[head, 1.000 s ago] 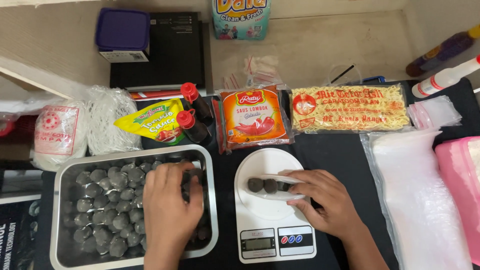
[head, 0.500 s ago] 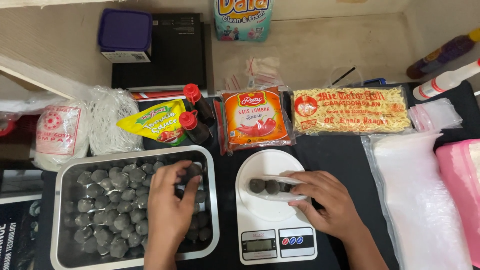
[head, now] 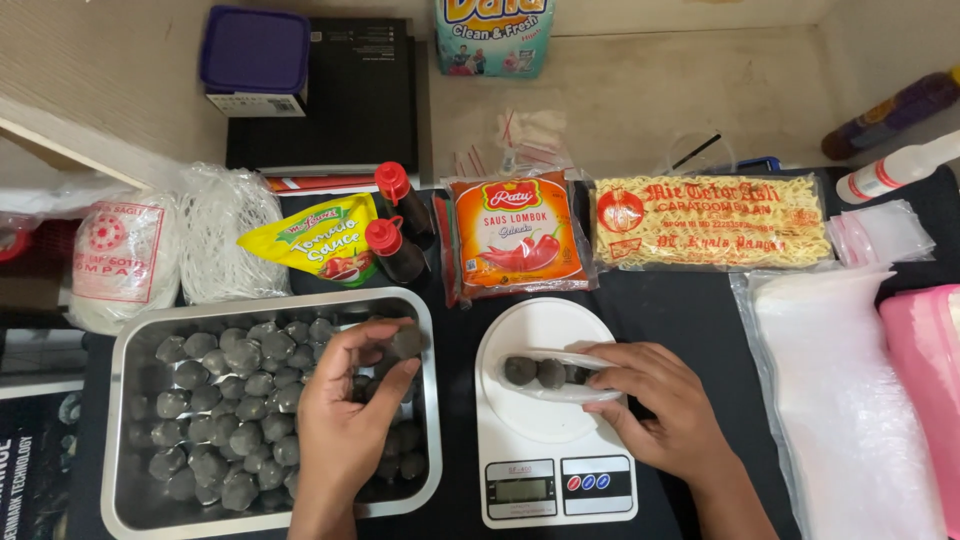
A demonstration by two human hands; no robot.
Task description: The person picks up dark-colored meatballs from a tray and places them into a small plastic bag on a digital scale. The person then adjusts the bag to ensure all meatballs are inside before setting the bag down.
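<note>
Over the metal tray (head: pixel 125 420) of grey balls, one ball (head: pixel 406 342) was pinched in the curled fingertips of the left hand (head: pixel 345 425). Further right, a clear bag (head: pixel 565 375) with more balls was held on the white scale (head: pixel 545 440) by the right hand (head: pixel 665 410), its fingers closed loosely around it.

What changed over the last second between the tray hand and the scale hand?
The left hand has lifted from among the meatballs in the steel tray, now pinching one grey meatball near the tray's right rim. The right hand stayed on the clear bag with meatballs on the white scale. Packets behind did not move.
</note>
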